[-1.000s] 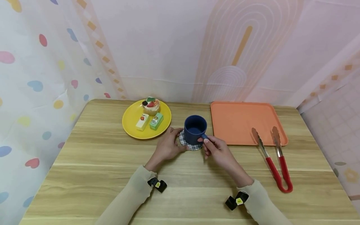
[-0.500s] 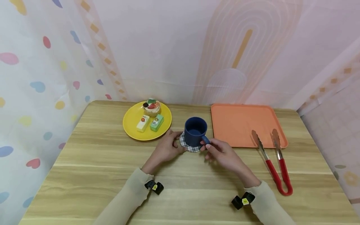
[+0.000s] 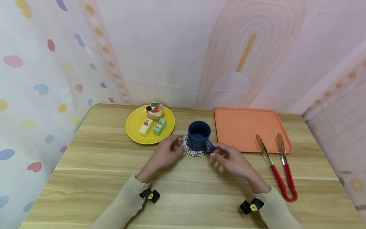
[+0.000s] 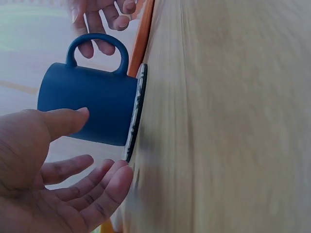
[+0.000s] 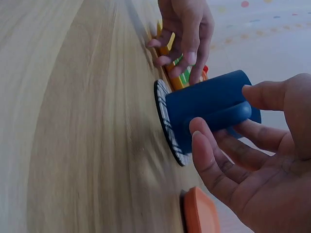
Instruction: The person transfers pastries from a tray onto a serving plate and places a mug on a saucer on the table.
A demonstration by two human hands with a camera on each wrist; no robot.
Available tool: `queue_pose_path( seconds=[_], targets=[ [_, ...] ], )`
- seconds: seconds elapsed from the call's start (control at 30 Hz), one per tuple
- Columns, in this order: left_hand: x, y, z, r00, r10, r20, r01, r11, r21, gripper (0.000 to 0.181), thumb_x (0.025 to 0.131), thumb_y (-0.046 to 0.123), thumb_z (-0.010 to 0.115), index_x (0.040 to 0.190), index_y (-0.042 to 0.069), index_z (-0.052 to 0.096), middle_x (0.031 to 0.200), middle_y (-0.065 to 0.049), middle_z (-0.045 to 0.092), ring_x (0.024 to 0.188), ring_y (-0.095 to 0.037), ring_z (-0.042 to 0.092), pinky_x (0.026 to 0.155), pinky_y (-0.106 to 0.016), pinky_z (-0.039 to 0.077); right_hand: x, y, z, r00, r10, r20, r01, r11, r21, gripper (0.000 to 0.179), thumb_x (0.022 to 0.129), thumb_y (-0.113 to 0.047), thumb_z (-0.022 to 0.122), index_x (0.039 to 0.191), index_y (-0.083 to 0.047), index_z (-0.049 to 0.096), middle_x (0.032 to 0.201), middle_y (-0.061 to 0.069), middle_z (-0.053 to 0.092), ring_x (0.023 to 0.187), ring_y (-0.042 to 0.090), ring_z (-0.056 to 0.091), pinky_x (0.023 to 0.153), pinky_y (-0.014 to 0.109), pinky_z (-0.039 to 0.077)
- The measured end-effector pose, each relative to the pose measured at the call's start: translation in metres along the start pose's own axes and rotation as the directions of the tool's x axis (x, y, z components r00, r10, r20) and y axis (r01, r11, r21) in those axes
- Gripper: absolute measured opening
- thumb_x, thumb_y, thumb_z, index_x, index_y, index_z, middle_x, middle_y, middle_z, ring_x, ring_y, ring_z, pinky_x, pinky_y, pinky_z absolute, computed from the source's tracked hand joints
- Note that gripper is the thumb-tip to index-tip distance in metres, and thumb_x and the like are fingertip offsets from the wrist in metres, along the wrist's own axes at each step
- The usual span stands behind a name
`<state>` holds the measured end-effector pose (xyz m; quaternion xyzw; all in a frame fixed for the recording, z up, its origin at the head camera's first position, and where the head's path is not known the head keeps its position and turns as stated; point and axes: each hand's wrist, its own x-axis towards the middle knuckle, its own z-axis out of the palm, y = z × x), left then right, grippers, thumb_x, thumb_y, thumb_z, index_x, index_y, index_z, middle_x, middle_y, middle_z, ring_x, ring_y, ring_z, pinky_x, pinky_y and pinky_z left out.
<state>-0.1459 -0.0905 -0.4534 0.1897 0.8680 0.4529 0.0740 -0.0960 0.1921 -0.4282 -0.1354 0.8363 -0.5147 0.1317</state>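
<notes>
A dark blue mug [image 3: 196, 141] stands upright on a round black-and-white checked coaster [image 3: 195, 153], its handle [image 4: 99, 38] turned toward my right hand [image 3: 232, 159]. That hand's fingers are loosely spread around the handle without gripping it; in the right wrist view the thumb and fingers [image 5: 206, 150] lie apart on either side. My left hand [image 3: 166, 153] is at the coaster's left edge with relaxed, parted fingers and nothing in them. From the left wrist view, its thumb overlaps the mug's side and its fingertips [image 4: 121, 177] are just beside the coaster rim.
A yellow plate [image 3: 132, 128] at the back left bears a cream tart [image 3: 155, 112] and two small cake bars, one white and one green. An orange tray [image 3: 237, 130] lies at the back right, with red-handled metal tongs [image 3: 288, 179] lying partly over its front edge.
My right hand has let go of the mug's handle and eased back to the right. The left hand has drawn slightly away from the coaster. The mug stays on the coaster.
</notes>
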Motion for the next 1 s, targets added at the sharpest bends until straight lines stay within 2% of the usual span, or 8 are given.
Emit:
queue_pose_path(
  seconds=[0.13, 0.27, 0.37, 0.47, 0.6, 0.73, 0.83, 1.0],
  targets=[
    [-0.005, 0.003, -0.005, 0.999, 0.024, -0.036, -0.023, 0.999, 0.023, 0.053, 0.095, 0.017, 0.075, 0.141, 0.0, 0.058, 0.115, -0.014, 0.066, 0.098, -0.022, 0.063, 0.09, -0.038, 0.061, -0.004, 0.001, -0.005, 1.0, -0.014, -0.017, 0.013, 0.999, -0.048, 0.04, 0.103, -0.022, 0.065, 0.14, -0.009, 0.061, 0.114, 0.017, 0.073, 0.096, 0.029, 0.072, 0.076, 0.033, 0.064],
    [-0.01, 0.003, -0.012, 0.994, 0.062, -0.085, -0.056, 0.996, 0.069, 0.054, 0.096, 0.021, 0.075, 0.142, 0.002, 0.057, 0.121, -0.017, 0.065, 0.106, -0.028, 0.063, 0.09, -0.043, 0.061, -0.008, 0.004, -0.012, 0.998, -0.062, -0.03, 0.059, 0.993, -0.103, 0.041, 0.102, -0.023, 0.066, 0.141, -0.01, 0.06, 0.124, 0.013, 0.072, 0.103, 0.024, 0.07, 0.083, 0.028, 0.062],
    [-0.013, 0.002, -0.018, 0.989, 0.093, -0.117, -0.081, 0.992, 0.1, 0.055, 0.096, 0.024, 0.074, 0.144, 0.002, 0.056, 0.128, -0.018, 0.064, 0.114, -0.032, 0.062, 0.093, -0.047, 0.061, -0.012, 0.005, -0.018, 0.993, -0.109, -0.047, 0.101, 0.985, -0.143, 0.04, 0.102, -0.022, 0.066, 0.141, -0.013, 0.06, 0.132, 0.011, 0.068, 0.108, 0.023, 0.068, 0.09, 0.028, 0.061],
    [-0.016, 0.001, -0.025, 0.984, 0.108, -0.14, -0.09, 0.988, 0.125, 0.056, 0.097, 0.028, 0.074, 0.145, 0.005, 0.055, 0.136, -0.016, 0.061, 0.124, -0.033, 0.06, 0.102, -0.05, 0.057, -0.017, 0.006, -0.024, 0.988, -0.138, -0.073, 0.123, 0.976, -0.181, 0.041, 0.102, -0.02, 0.066, 0.142, -0.016, 0.059, 0.136, 0.012, 0.066, 0.112, 0.026, 0.068, 0.095, 0.031, 0.06],
    [-0.02, -0.001, -0.035, 0.983, 0.098, -0.156, -0.073, 0.985, 0.156, 0.059, 0.098, 0.036, 0.071, 0.148, 0.01, 0.052, 0.147, -0.011, 0.053, 0.137, -0.031, 0.052, 0.114, -0.053, 0.05, -0.023, 0.006, -0.034, 0.981, -0.161, -0.107, 0.134, 0.965, -0.227, 0.044, 0.101, -0.017, 0.066, 0.144, -0.016, 0.056, 0.14, 0.012, 0.062, 0.118, 0.033, 0.065, 0.097, 0.041, 0.06],
    [-0.025, -0.004, -0.045, 0.983, 0.075, -0.167, -0.044, 0.982, 0.182, 0.063, 0.099, 0.041, 0.068, 0.153, 0.017, 0.047, 0.154, -0.01, 0.044, 0.143, -0.031, 0.045, 0.118, -0.056, 0.045, -0.031, 0.006, -0.045, 0.977, -0.154, -0.147, 0.105, 0.949, -0.297, 0.051, 0.1, -0.021, 0.068, 0.148, -0.023, 0.052, 0.146, 0.007, 0.058, 0.126, 0.03, 0.061, 0.098, 0.047, 0.058],
    [-0.03, -0.007, -0.052, 0.981, 0.061, -0.184, -0.021, 0.978, 0.209, 0.065, 0.099, 0.044, 0.067, 0.155, 0.019, 0.044, 0.158, -0.011, 0.039, 0.146, -0.034, 0.04, 0.12, -0.06, 0.041, -0.037, 0.008, -0.055, 0.97, -0.162, -0.183, 0.089, 0.932, -0.35, 0.056, 0.099, -0.022, 0.07, 0.151, -0.028, 0.049, 0.148, 0.004, 0.056, 0.131, 0.027, 0.056, 0.098, 0.043, 0.057],
    [-0.036, -0.018, -0.062, 0.979, 0.026, -0.201, 0.028, 0.964, 0.263, 0.072, 0.098, 0.049, 0.066, 0.158, 0.02, 0.039, 0.165, -0.014, 0.027, 0.152, -0.04, 0.029, 0.117, -0.069, 0.039, -0.047, 0.012, -0.07, 0.95, -0.208, -0.231, 0.105, 0.915, -0.39, 0.066, 0.097, -0.017, 0.072, 0.155, -0.028, 0.044, 0.154, 0.004, 0.05, 0.133, 0.025, 0.051, 0.096, 0.029, 0.052]
  ],
)
